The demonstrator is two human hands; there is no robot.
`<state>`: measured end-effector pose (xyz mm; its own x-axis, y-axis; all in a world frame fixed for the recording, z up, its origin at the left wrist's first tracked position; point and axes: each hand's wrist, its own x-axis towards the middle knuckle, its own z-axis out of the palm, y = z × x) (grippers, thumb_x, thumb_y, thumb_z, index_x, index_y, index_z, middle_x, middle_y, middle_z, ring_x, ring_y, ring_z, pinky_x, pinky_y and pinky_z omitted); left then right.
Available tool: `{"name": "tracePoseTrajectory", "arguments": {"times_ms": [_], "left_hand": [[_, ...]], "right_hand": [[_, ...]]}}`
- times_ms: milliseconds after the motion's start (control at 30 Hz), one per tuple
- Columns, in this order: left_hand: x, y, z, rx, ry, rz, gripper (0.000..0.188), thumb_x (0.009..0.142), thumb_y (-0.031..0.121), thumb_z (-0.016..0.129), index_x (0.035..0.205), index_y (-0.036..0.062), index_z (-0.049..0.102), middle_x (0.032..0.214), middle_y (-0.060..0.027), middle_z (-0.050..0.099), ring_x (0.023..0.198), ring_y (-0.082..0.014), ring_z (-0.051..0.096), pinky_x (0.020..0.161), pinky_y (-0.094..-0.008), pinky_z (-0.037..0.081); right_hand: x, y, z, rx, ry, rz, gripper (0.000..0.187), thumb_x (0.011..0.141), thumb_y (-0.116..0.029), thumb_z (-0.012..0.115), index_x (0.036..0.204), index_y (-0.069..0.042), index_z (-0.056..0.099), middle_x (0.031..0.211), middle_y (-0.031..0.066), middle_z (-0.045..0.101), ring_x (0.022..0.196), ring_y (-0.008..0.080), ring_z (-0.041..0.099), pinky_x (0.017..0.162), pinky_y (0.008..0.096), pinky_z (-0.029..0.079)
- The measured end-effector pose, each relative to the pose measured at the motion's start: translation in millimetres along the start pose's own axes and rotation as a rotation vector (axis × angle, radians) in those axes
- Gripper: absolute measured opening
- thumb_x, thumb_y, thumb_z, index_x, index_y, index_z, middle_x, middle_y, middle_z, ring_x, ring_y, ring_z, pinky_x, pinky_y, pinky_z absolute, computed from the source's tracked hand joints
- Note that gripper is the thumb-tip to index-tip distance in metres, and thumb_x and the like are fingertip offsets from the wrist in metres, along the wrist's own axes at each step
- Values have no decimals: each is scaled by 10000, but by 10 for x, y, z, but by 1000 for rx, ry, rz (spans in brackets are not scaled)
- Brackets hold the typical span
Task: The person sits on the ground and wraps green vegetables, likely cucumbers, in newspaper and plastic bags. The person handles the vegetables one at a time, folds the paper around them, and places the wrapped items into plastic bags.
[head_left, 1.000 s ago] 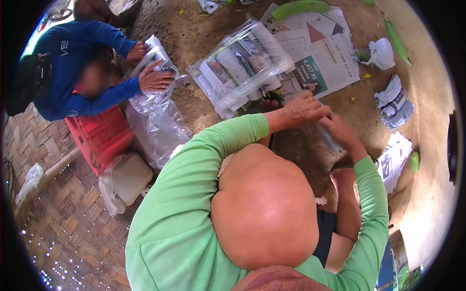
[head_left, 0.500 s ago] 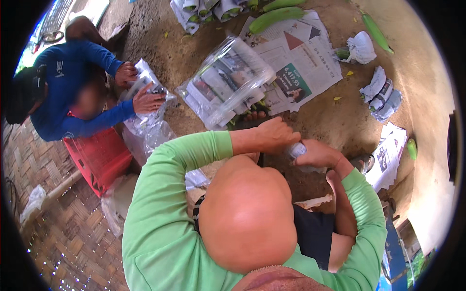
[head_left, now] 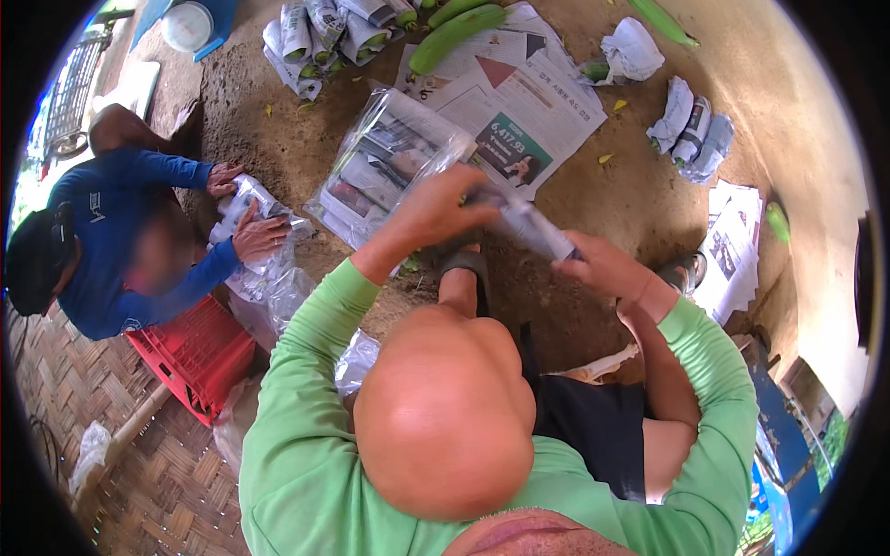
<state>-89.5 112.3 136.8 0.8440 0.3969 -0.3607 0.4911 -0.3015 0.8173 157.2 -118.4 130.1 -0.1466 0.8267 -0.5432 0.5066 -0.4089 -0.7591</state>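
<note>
A slim newspaper-wrapped roll (head_left: 527, 225), smeared by motion, spans the gap between my two hands. My left hand (head_left: 436, 206) has its fingers bent around the far-left end. Thumb and fingers of my right hand (head_left: 601, 267) grip the near-right end. What the paper encloses is hidden. Just beyond my left hand lies a clear plastic bag (head_left: 394, 153) packed with newspaper rolls. Spread newspaper sheets (head_left: 556, 111) lie to its right, with a long green vegetable (head_left: 454, 39) on their far edge.
Several wrapped rolls (head_left: 338, 32) lie far off. On the right are wrapped bundles (head_left: 691, 130), a white-wrapped vegetable (head_left: 633, 51) and stacked newspaper (head_left: 728, 250). At left, a co-worker's hands (head_left: 255, 236) press a plastic bag of rolls beside a red plastic crate (head_left: 195, 357).
My hands have moved apart, the left one farther out and leftward, and more of the roll shows between them. The whole view has shifted. The co-worker's hands stay on the plastic bag.
</note>
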Motion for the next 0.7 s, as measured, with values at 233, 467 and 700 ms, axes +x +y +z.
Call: {"name": "tracePoseTrajectory", "arguments": {"times_ms": [233, 467, 700], "left_hand": [[197, -681, 129, 701, 597, -136, 347, 861, 315, 772, 1093, 61, 724, 1035, -177, 704, 981, -344, 688, 812, -455, 528], [341, -797, -58, 280, 552, -253, 269, 945, 311, 661, 920, 51, 723, 934, -153, 703, 912, -400, 672, 792, -518, 518], [288, -615, 201, 361, 720, 51, 137, 939, 182, 709, 948, 46, 694, 873, -151, 652, 780, -404, 647, 701, -478, 511]], "right_hand": [[236, -146, -105, 226, -20, 177, 557, 953, -411, 703, 1369, -55, 596, 1056, 199, 713, 962, 290, 678, 881, 415, 515], [797, 192, 439, 35, 264, -151, 453, 937, -278, 706, 1286, -21, 577, 1115, 237, 679, 1025, 434, 651, 880, 479, 514], [974, 59, 845, 3, 462, -109, 508, 913, -209, 727, 1347, -6, 560, 1208, 257, 660, 1130, 450, 624, 959, 478, 516]]}}
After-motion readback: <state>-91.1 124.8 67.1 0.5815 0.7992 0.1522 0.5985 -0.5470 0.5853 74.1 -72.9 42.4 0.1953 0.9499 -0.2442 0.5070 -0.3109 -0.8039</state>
